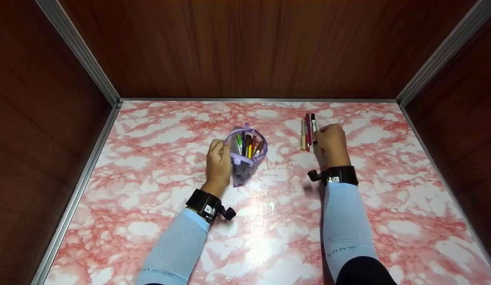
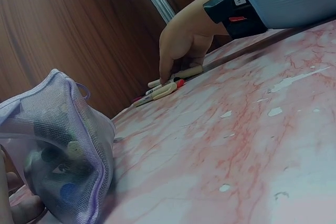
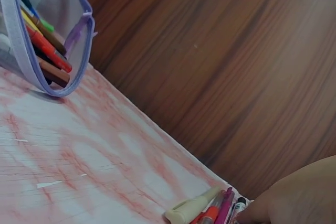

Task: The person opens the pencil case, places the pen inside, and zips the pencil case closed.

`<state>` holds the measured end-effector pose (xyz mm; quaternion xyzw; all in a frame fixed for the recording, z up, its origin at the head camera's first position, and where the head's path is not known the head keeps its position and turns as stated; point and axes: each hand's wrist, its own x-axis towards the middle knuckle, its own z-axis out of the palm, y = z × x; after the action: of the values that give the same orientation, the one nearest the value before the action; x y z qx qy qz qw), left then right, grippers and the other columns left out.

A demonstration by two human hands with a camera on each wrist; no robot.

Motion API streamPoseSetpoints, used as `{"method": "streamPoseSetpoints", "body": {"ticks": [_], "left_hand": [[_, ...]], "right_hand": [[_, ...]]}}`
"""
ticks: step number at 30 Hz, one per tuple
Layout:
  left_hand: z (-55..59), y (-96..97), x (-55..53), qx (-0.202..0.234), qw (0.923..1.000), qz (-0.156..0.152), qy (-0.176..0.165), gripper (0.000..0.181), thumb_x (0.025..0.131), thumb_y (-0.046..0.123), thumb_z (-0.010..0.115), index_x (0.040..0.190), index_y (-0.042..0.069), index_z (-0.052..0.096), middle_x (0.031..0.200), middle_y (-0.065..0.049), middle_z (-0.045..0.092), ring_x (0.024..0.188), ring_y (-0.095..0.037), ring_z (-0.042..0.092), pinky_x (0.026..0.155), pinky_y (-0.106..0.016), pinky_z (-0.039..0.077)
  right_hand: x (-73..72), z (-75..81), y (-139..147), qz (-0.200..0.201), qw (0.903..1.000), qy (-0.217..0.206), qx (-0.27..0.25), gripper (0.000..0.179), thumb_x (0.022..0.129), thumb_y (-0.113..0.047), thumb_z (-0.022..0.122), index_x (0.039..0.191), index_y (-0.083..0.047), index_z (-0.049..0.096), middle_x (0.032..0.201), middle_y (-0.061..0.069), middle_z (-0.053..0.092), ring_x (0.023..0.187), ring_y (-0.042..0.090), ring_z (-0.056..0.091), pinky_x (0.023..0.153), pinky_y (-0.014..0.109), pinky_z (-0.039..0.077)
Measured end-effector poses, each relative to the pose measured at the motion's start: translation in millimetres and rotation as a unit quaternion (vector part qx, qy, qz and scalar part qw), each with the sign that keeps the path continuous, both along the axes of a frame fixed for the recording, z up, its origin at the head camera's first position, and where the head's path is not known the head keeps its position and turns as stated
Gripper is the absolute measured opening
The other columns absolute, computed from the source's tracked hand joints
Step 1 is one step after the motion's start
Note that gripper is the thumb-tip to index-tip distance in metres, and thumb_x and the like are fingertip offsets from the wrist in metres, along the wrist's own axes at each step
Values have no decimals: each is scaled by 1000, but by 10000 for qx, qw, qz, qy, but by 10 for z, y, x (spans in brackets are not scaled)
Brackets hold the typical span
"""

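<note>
My left hand (image 1: 219, 163) holds the left side of a lavender-edged mesh pencil pouch (image 1: 240, 174), its fingers at the rim. The pouch's mouth gapes, and several pens and markers (image 1: 250, 147) stand inside, among them green, yellow, red and brown ones. Over to the right, my right hand (image 1: 334, 143) pinches a white marker (image 1: 313, 123) with a black cap, fingertips down at the table. Beside that marker lie a magenta pen (image 3: 224, 206), an orange-red pen (image 3: 209, 214) and a cream highlighter (image 3: 193, 206), side by side. The right fingers partly hide the marker.
A pink-and-white marbled tabletop (image 1: 265, 225) carries everything. Dark wood panels (image 1: 253, 51) rise at the back and both sides, with metal strips (image 1: 83, 51) along the corners. Both wrists wear black camera straps (image 1: 342, 175) over pale blue sleeves.
</note>
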<state>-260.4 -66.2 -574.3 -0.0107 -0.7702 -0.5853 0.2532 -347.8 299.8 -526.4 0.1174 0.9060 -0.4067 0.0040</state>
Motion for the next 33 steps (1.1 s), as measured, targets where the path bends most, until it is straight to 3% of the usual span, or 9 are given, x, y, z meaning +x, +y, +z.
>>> {"method": "streamPoseSetpoints", "body": {"ticks": [3,6,10,13,18,21,25,33], "left_hand": [[5,-1,-4,16,10000,-24,-28,27,112,8,58,99,-10,74,109,-16,66,101,-23,62,91,-30,52],[12,-1,-1,52,9999,-68,-134,28,112,9,58,100,-10,74,110,-15,66,104,-23,63,94,-31,53],[16,-4,4,95,9996,-100,-243,29,113,11,58,101,-9,75,112,-13,66,106,-24,64,97,-33,55],[17,-5,7,100,9996,-99,-259,29,113,11,58,101,-9,75,113,-14,66,108,-25,64,98,-36,56],[14,1,8,120,9996,-94,-244,29,113,11,58,101,-9,75,113,-14,66,107,-25,64,98,-35,55],[20,2,8,79,9996,-59,-259,28,111,10,57,97,-8,73,112,-14,65,105,-24,63,95,-32,53],[33,4,15,17,9996,0,-292,28,110,10,57,97,-8,74,111,-14,65,103,-24,62,92,-31,52],[28,-1,7,86,9992,-49,-391,30,112,14,58,105,-8,77,113,-14,65,107,-25,64,97,-34,54]], "right_hand": [[19,34,0,-51,9999,70,-64,33,110,-21,60,110,4,82,57,1,66,42,13,56,42,30,45],[51,97,-34,-46,9993,297,-223,35,111,-22,63,117,6,82,78,13,78,56,15,64,50,29,51],[60,210,-124,31,9970,464,-617,38,110,-22,68,131,8,79,106,21,79,73,12,71,63,25,60],[41,287,-220,109,9949,329,-946,44,109,-25,73,142,4,73,113,20,76,76,11,73,69,27,64],[62,384,-460,413,9908,2,-1286,48,106,-32,78,143,-3,74,127,15,75,95,15,72,85,38,65],[90,404,-639,713,9861,-250,-1478,45,105,-31,77,142,-6,76,125,13,76,99,19,75,90,45,68],[112,379,-863,1203,9781,-393,-1650,39,104,-24,78,136,-3,78,109,10,78,89,18,78,91,48,70],[201,339,-1247,2181,9629,-653,-1449,25,100,-21,83,120,-6,83,108,7,81,88,16,74,81,32,66]]}}
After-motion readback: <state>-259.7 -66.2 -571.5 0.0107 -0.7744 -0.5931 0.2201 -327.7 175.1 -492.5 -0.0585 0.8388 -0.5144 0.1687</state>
